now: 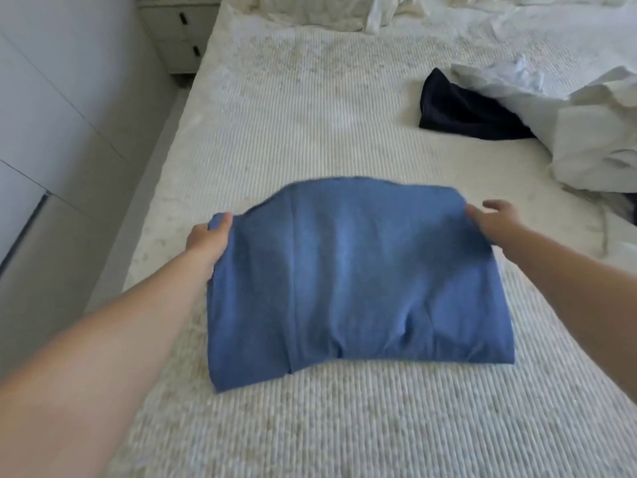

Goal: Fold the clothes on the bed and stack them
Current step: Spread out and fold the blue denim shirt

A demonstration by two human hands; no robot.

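**Two hands on one blue garment, mid-bed**

Both hands are on the blue garment (355, 281), which sits in the lower middle of the frame on the bed (310, 125). It looks folded over already, a rough rectangle with its near edge toward the bottom of the frame and its far edge lifted a bit off the ribbed white cover.

Left hand (210, 241) is at the garment's far left corner, thumb on top and the rest tucked under the cloth, so it's pinching that corner. Right hand (489, 222) is at the far right corner; thumb and some fingers grip the edge there, while one finger pokes out straight past it. It's a little blurry, so the exact grip is hard to read.

Other stuff: a dark navy piece of clothing (462, 110) lies in the upper right, well apart from the blue one, partly tucked beneath a rumpled white pile (586, 119) along the right edge. Nightstand with drawers (179, 32) sits in the upper left, beside the bed.
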